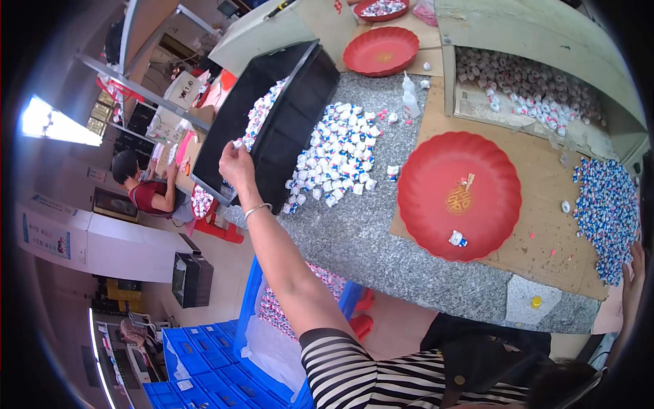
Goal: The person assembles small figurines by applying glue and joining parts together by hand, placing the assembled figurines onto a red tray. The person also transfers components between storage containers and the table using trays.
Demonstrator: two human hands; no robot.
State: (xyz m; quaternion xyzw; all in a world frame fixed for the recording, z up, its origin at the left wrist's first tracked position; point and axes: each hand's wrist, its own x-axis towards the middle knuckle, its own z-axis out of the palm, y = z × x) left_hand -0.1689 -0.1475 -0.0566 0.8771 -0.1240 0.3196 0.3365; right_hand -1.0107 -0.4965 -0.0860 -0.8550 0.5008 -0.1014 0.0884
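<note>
Head view: at left, my left hand [236, 162] grips the near edge of a black tray [272, 116], tipped up on the granite tabletop [368, 238] so small blue-and-white wrapped pieces slide down it. Just right lies the spilled pile [337, 153]. Further right, a red plate [460, 196] holds one piece; another red plate [380, 51] sits behind. At far right, my right hand [635, 273] rests beside a second heap [606, 211]; I cannot tell its grip.

The left hand [235, 162] grips the rim of a tilted black tray [272, 116], small wrapped pieces [337, 153] heaped just beside it on the grey desk [354, 238], near a red scalloped plate [460, 198].
</note>
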